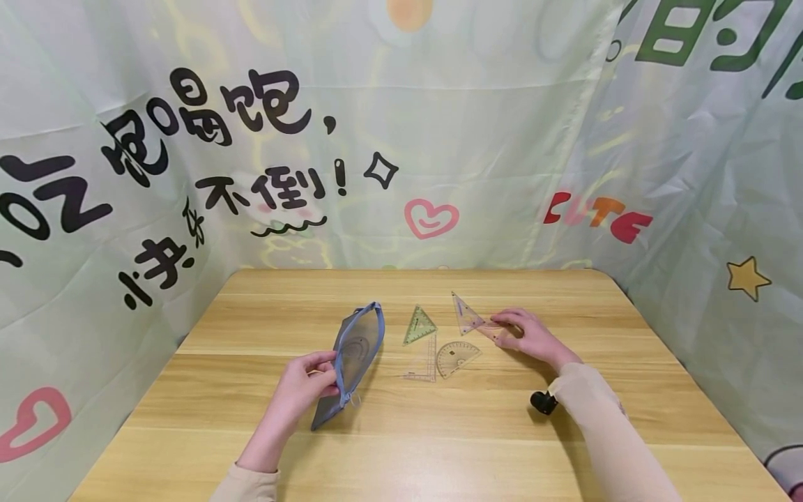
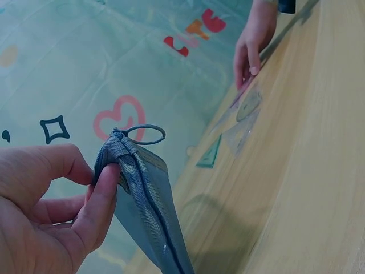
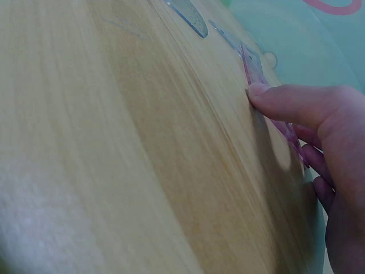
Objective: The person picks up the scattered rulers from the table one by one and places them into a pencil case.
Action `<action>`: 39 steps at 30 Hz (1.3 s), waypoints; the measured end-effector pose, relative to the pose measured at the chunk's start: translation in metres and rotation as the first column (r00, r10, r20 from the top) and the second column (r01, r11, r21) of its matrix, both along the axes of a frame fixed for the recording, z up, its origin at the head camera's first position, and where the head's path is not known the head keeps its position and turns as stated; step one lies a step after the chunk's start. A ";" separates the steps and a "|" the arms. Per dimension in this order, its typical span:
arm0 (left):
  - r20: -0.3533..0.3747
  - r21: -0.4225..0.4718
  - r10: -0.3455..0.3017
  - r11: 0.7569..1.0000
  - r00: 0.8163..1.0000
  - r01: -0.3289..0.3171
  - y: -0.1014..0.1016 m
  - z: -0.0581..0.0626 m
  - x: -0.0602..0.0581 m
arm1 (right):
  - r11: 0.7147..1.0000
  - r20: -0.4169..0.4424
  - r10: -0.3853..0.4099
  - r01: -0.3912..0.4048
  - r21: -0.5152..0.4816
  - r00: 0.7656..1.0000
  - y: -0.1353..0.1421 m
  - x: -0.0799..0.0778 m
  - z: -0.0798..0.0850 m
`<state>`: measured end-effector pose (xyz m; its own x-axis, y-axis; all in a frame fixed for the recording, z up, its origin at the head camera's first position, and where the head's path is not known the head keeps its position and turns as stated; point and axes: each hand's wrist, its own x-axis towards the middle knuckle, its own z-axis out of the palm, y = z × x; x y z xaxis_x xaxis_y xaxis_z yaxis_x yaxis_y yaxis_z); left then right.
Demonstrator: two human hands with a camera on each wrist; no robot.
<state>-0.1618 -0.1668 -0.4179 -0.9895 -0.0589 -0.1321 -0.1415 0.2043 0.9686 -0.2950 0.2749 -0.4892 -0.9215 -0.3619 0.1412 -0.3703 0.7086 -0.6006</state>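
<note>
My left hand (image 1: 304, 383) pinches the edge of a blue zip pouch (image 1: 366, 359) of grey see-through mesh. Its zipped mouth gapes open, and a curved protractor shape (image 1: 356, 351) shows inside. In the left wrist view the thumb and fingers grip the pouch's corner (image 2: 122, 151) near the ring-shaped zip pull (image 2: 149, 135). My right hand (image 1: 530, 337) holds a pink transparent drawing tool (image 1: 491, 330) between thumb and fingers, low over the table. This pink piece (image 3: 283, 132) is partly hidden by the fingers and overlaps a purple set square (image 1: 465, 317).
Between the hands lie a green set square (image 1: 419, 325), a clear protractor (image 1: 456, 357) and a clear L-shaped ruler (image 1: 431, 361) on the wooden table (image 1: 439, 446). A black device (image 1: 543, 402) is at the right wrist. Printed cloth (image 1: 489, 153) hangs behind the table.
</note>
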 end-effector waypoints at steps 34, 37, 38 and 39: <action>0.005 0.001 -0.013 1.000 1.000 0.013 0.000 0.001 0.002 | 0.999 0.074 -0.009 0.012 -0.045 0.997 0.008 0.002 0.007; 0.003 0.003 -0.015 1.000 1.000 0.015 0.000 0.001 0.001 | 0.999 0.044 -0.014 0.015 -0.033 0.999 0.007 0.003 0.008; 0.002 0.006 -0.016 1.000 1.000 0.016 0.000 0.001 0.001 | 1.000 0.036 -0.009 0.010 -0.028 0.999 0.007 0.003 0.008; 0.001 0.007 -0.018 1.000 1.000 0.018 0.000 0.001 0.001 | 1.000 0.033 -0.007 0.008 -0.028 0.999 0.006 0.003 0.008</action>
<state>-0.1604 -0.1669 -0.4170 -0.9903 -0.0403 -0.1331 -0.1385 0.1996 0.9700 -0.2921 0.2809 -0.4809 -0.9286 -0.3509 0.1206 -0.3444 0.6941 -0.6322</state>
